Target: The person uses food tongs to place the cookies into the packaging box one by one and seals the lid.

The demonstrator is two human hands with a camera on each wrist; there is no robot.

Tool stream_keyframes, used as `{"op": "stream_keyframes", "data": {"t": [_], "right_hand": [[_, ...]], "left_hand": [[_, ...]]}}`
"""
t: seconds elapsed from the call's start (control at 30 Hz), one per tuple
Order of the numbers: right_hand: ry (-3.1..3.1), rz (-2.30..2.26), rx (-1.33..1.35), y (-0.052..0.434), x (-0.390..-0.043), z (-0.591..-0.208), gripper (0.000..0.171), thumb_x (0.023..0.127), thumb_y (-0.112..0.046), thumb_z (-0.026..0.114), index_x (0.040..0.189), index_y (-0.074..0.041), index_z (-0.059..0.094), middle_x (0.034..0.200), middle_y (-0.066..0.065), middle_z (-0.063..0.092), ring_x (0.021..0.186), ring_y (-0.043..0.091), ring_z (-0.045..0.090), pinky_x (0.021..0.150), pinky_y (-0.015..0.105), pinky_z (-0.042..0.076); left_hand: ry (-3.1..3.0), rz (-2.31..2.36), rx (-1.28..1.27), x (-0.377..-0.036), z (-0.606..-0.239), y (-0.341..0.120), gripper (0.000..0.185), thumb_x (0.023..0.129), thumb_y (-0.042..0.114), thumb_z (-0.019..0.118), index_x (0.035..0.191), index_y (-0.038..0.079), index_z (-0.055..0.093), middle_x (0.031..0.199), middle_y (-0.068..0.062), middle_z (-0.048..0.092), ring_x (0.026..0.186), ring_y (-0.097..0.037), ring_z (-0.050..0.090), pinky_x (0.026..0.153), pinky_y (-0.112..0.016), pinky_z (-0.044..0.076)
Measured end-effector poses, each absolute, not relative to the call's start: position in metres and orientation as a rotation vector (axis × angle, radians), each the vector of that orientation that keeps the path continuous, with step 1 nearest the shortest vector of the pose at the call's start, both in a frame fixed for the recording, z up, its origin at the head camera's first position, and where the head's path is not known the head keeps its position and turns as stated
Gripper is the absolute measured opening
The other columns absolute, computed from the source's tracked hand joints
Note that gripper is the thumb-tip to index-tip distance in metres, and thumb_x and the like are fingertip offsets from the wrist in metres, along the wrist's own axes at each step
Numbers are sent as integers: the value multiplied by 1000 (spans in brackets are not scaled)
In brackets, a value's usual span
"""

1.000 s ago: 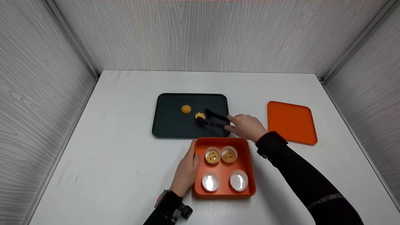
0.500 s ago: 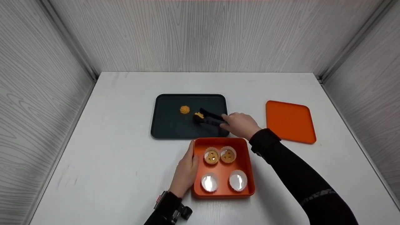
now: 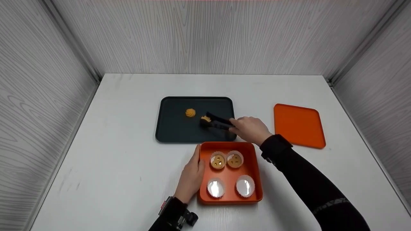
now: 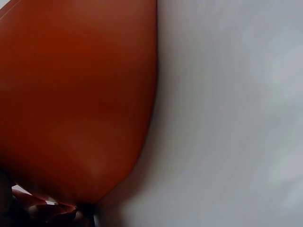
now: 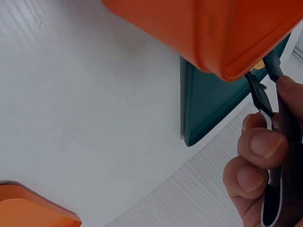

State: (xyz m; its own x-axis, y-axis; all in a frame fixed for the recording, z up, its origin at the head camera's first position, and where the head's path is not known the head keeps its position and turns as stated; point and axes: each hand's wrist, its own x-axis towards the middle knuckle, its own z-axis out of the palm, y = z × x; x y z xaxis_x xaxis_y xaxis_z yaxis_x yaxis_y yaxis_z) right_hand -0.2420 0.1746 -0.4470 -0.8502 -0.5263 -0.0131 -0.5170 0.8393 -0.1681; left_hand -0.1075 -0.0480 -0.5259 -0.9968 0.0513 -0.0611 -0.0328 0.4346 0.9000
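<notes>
The right hand [image 3: 251,129] grips black tongs [image 3: 217,121] over the dark tray [image 3: 173,128], fingers curled round the handles and the tips clamped on an orange cookie [image 3: 205,119] at the tray's centre, with a second swirl cookie [image 3: 190,112] just beside it at ten o'clock. The left hand [image 3: 191,175] rests flat against the nine o'clock wall of the orange box [image 3: 253,166], fingers straight, where two filled paper cups [image 3: 226,160] sit at twelve o'clock and two empty liners [image 3: 230,186] at six. An orange lid [image 3: 299,125] lies on the white table [image 3: 112,160], at three o'clock from the tray.
</notes>
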Motion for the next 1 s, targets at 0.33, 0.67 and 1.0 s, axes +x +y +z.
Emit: {"op": "stream_keyframes", "data": {"t": [0.33, 0.67, 1.0], "right_hand": [[3021, -387, -1006, 198, -233, -450, 38, 100, -25, 67, 131, -4, 67, 105, 16, 76, 85, 30, 73, 78, 44, 62], [3084, -501, -1130, 227, -212, -446, 33, 97, -22, 72, 125, -5, 69, 91, 10, 75, 74, 24, 70, 68, 38, 61], [3109, -478, -1121, 247, -188, -438, 40, 94, -22, 75, 130, -6, 69, 88, 7, 75, 67, 18, 67, 63, 33, 60]], "left_hand": [[2614, 1620, 29, -108, -527, -47, 59, 110, 22, 42, 164, 8, 22, 164, -10, 35, 150, -28, 36, 122, -49, 30], [2638, 1622, 48, -107, -527, -48, 58, 110, 22, 41, 163, 6, 24, 163, -10, 37, 149, -27, 38, 121, -48, 31], [2635, 1622, 37, -107, -527, -48, 59, 110, 22, 41, 163, 8, 23, 164, -9, 36, 149, -27, 38, 121, -48, 32]]}}
